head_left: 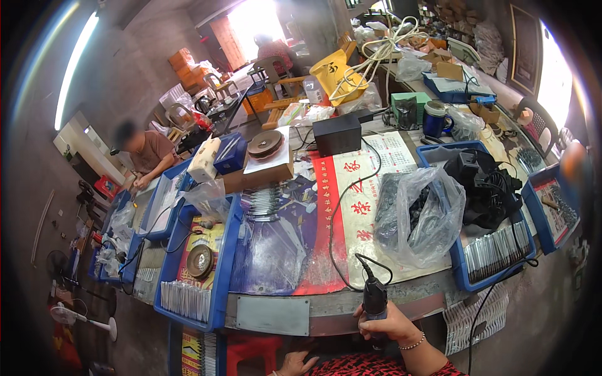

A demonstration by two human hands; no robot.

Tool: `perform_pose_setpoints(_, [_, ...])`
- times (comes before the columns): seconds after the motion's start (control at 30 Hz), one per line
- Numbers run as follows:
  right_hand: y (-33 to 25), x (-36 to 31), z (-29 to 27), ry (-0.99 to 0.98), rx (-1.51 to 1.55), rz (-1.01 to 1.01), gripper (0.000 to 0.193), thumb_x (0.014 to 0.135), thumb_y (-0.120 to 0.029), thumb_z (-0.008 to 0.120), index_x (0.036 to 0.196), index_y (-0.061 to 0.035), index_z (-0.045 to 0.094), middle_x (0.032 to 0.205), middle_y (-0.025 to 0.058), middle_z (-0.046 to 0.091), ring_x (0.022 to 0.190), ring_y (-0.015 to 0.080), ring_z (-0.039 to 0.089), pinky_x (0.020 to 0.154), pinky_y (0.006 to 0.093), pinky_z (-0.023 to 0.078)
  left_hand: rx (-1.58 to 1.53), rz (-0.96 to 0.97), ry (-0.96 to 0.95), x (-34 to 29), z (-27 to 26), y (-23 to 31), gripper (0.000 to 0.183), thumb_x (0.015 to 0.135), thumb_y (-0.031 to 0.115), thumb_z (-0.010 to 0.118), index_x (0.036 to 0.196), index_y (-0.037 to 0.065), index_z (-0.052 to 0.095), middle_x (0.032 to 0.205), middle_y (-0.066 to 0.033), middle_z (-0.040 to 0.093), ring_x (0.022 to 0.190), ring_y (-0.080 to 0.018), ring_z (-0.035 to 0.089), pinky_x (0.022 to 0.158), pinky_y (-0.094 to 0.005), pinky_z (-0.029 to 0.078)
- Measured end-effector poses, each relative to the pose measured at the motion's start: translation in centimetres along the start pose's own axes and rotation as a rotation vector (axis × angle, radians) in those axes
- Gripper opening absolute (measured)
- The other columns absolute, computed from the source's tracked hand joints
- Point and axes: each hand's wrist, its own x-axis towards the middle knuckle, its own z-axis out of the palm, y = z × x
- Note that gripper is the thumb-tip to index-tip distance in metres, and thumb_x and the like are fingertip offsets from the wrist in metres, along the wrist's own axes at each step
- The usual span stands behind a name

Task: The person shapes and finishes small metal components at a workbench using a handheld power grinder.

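My right hand [395, 323] is wrapped round a black corded power tool [375, 297] at the table's front edge; the tool's lower end is hidden. Its black cord [334, 241] curls up and back over the tabletop toward a black box [337, 135]. Low in the picture, my left hand [296, 363] rests near my lap with fingers apart and nothing visible in it. Ahead of the tool lies a clear plastic bag [421, 216] with dark contents. Slim metal pieces [185, 301] stand in rows in a blue tray [230, 266] on the left.
Another blue tray [462, 263] at right holds more metal pieces and a black strapped device [480, 188]. Loose metal pieces [262, 203] lie mid-table. Round discs [264, 144] sit on a cardboard box [257, 178]. A person [150, 153] sits at the far left; another sits behind.
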Motion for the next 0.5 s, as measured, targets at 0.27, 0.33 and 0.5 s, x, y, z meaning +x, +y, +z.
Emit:
perform_pose_setpoints(0.27, [0.0,0.2,0.2,0.004,-0.002,-0.008,0.033,0.075,-0.011,0.070,0.101,0.0022,0.054,0.073,0.0068,0.061,0.061,0.0122,0.060,0.058,0.0246,0.048,0.005,0.059,-0.030,0.3,0.8,-2.1,0.035,0.083,0.029,0.061,0.107,0.004,0.060,0.103,-0.0186,0.061,0.094,-0.0329,0.059,0.079,-0.0402,0.047])
perform_pose_setpoints(0.33, [-0.1,0.1,0.5,0.023,-0.004,-0.008,0.033,0.075,-0.011,0.070,0.101,0.0027,0.054,0.073,0.0069,0.061,0.061,0.0123,0.060,0.057,0.0246,0.047,0.016,0.017,-0.125,0.5,1.8,-3.9,0.045,0.080,0.030,0.063,0.116,0.004,0.057,0.111,-0.0195,0.059,0.102,-0.0330,0.058,0.085,-0.0361,0.048])
perform_pose_setpoints(0.5, [0.1,-0.1,0.4,0.036,-0.022,-0.001,0.033,0.075,-0.010,0.069,0.101,0.0031,0.054,0.073,0.0072,0.061,0.060,0.0126,0.059,0.056,0.0246,0.047,-0.015,0.233,-0.002,1.1,2.8,-4.4,0.048,0.082,0.032,0.060,0.124,0.010,0.052,0.123,-0.0178,0.053,0.108,-0.0336,0.054,0.089,-0.0377,0.046])
